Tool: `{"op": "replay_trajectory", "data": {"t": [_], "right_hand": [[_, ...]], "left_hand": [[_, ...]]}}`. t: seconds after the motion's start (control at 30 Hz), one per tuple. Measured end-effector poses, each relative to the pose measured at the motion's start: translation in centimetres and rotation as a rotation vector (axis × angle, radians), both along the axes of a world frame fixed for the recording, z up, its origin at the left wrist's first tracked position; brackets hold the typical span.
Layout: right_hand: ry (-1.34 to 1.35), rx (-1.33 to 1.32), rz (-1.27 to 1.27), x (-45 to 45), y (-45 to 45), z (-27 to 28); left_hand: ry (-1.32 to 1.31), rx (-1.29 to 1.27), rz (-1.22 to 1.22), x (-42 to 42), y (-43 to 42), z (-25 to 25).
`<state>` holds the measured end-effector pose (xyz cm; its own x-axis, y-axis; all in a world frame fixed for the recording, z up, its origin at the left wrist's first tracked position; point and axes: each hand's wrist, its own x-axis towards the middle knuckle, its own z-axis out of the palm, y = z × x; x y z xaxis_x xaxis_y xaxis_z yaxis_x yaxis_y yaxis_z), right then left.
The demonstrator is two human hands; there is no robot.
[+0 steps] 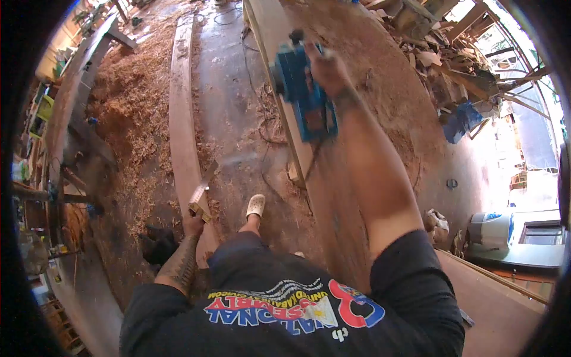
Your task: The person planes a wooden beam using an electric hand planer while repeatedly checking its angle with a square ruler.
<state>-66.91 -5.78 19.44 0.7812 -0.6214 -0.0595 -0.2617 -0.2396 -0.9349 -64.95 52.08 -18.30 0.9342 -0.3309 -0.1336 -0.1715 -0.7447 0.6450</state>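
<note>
My right hand [330,74] is closed around the handle of a blue electric planer [294,77], slightly smeared by motion. The planer is over a long wooden board [270,30] that runs from the top of the view down beside me; whether its base touches the board I cannot tell. Lower on the left, my left hand [193,223] grips a try square [202,202], its thin metal blade pointing up and its short stock in my fingers. Beneath that hand lies another long plank [184,119] on the floor.
Reddish shavings [128,119] cover the floor at left. A dark cord [262,134] trails along the floor by the board. Scrap wood [440,65] is heaped at upper right, near a blue plastic bag [461,122]. A long bench [77,95] stands at far left.
</note>
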Motion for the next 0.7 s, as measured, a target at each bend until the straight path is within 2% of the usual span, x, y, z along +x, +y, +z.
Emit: {"op": "replay_trajectory", "data": {"t": [0.07, 0.13, 0.17, 0.23, 0.3, 0.33, 0.37, 0.43, 0.5, 0.53, 0.6, 0.63, 0.7], "right_hand": [[0.004, -0.107, -0.026, 2.4, -0.5, 1.1], [-0.018, -0.030, 0.009, 2.6, -1.7, -1.7], [-0.029, 0.005, 0.025, 2.2, -2.1, -2.5], [0.042, -0.071, 0.009, -3.2, 0.9, -1.3], [0.023, -0.057, -0.007, -11.1, 6.0, 1.2], [0.056, 0.063, -0.043, -14.5, 7.4, 0.2], [-0.009, -0.112, -0.027, -18.8, 8.7, -1.0], [0.142, 0.052, -0.053, -26.9, 14.4, 2.6], [0.197, 0.076, -0.096, -34.6, 17.7, 2.2], [0.190, 0.091, -0.127, -37.2, 19.3, 2.5], [0.209, 0.103, -0.146, -38.5, 20.1, 2.6], [0.228, 0.095, -0.142, -38.2, 20.0, 2.3], [0.187, 0.119, -0.130, -35.9, 18.7, 1.9]], "left_hand": [[0.107, -0.084, 0.012, 0.1, 0.4, -0.8], [0.028, -0.027, 0.033, 1.2, -0.8, 0.2], [0.075, -0.070, 0.035, 1.8, -2.0, 1.1], [0.171, -0.166, 0.038, 2.4, -6.3, 4.2], [0.252, -0.263, 0.006, 3.4, -9.0, 3.9], [0.280, -0.309, -0.033, 4.2, -10.0, 2.5], [0.305, -0.356, -0.074, 4.7, -10.6, 0.6], [0.241, -0.441, -0.134, 4.7, -11.8, -4.4], [0.176, -0.375, -0.236, 4.0, -11.4, -7.9], [0.281, -0.405, -0.187, 2.9, -11.8, -7.6], [0.499, -0.452, -0.087, -0.2, -12.2, -6.0], [0.449, -0.420, -0.158, -0.9, -11.5, -5.5], [0.548, -0.479, -0.138, -2.6, -11.3, -4.1]]}}
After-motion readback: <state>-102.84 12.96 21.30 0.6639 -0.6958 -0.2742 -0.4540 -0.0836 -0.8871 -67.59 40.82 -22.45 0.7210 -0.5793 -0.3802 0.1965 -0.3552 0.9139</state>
